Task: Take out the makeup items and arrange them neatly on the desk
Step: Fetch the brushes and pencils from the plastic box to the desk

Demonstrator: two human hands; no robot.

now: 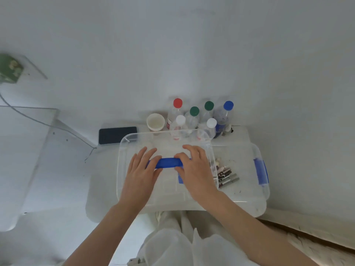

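Note:
A clear plastic storage box (249,200) sits on the small white desk (99,189). Its clear lid (130,143) is shifted left and covers only the box's left part. Both hands are on the lid's blue handle (167,163). My left hand (140,173) lies over the handle's left end with the thumb against its lower edge. My right hand (196,169) curls round the right end. In the uncovered right part lie several makeup items (224,173): small tubes and sticks in brown, grey and white.
Several capped plastic bottles (194,116) and a paper cup (155,121) stand behind the box. A dark phone (117,134) lies at the back left. A blue latch (260,173) is on the box's right end. Walls close in behind and right.

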